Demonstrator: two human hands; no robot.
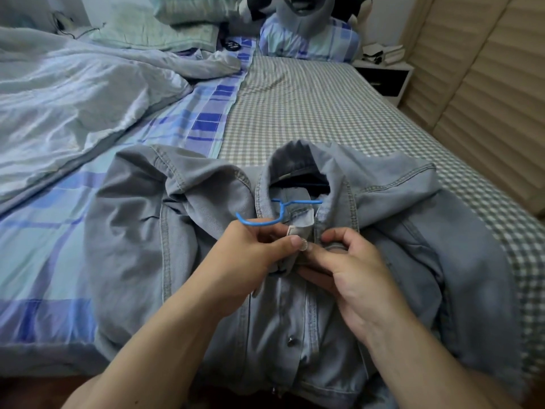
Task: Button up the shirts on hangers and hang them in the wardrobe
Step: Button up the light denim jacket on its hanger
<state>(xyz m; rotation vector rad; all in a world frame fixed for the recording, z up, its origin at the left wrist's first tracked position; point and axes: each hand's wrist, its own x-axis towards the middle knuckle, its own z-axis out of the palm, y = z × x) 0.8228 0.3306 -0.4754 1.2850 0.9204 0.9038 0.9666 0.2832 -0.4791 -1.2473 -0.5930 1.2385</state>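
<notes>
Denim shirt point(295, 261) on a blue wire hanger point(267, 216), laid front-up on the near edge of the bed point(324, 107), collar away from the person; its button placket runs straight from the viewer toward the collar. A lower metal button point(290, 340) sits nearest, with the placket apparently still open there. Just beyond, the left hand point(253, 255) pinches the left placket edge between thumb and curled fingers, and the right hand point(351, 273) grips the opposite edge, thumb and forefinger closed on the cloth. Both hands meet at the top of the placket, equally near, directly below the collar. The hanger hook lies just beyond the left hand, pointing left. Farther off lie a rumpled duvet point(73, 98) and pillows point(177, 28); louvred wardrobe doors point(486, 84) stand at right.
</notes>
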